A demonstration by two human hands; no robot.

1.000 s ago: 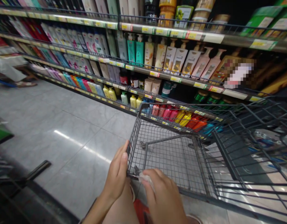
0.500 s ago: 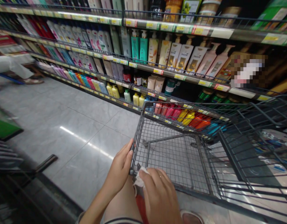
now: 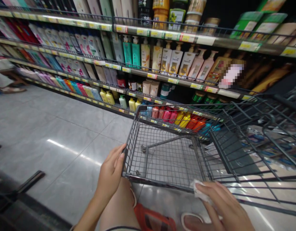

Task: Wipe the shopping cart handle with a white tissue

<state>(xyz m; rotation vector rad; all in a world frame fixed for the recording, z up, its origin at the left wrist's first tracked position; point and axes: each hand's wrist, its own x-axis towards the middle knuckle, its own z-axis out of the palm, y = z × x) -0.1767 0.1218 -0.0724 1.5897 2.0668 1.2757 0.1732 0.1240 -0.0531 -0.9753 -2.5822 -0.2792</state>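
Observation:
A dark wire shopping cart [image 3: 162, 160] stands before me, its basket floor bare mesh. My left hand [image 3: 111, 170] is closed round the upright end of the basket at its near left corner. Lower right, my right hand [image 3: 224, 202] pinches a crumpled white tissue [image 3: 202, 192] against the near rim of the cart. Part of the tissue is hidden under the fingers. Below the rim, between my legs, an orange-red object [image 3: 152, 218] rests on the floor, its kind unclear.
Long shelves [image 3: 148, 75] of shampoo and lotion bottles run across the back. A black bar-like fixture [image 3: 29, 186] stands at lower left. Another person's leg [image 3: 3, 73] shows at far left. Grey tiled floor [image 3: 66, 128] lies left of the cart.
My right hand has slid right along the cart's near rim with the tissue, away from my left hand. The left hand keeps its hold on the corner. The view has shifted slightly right.

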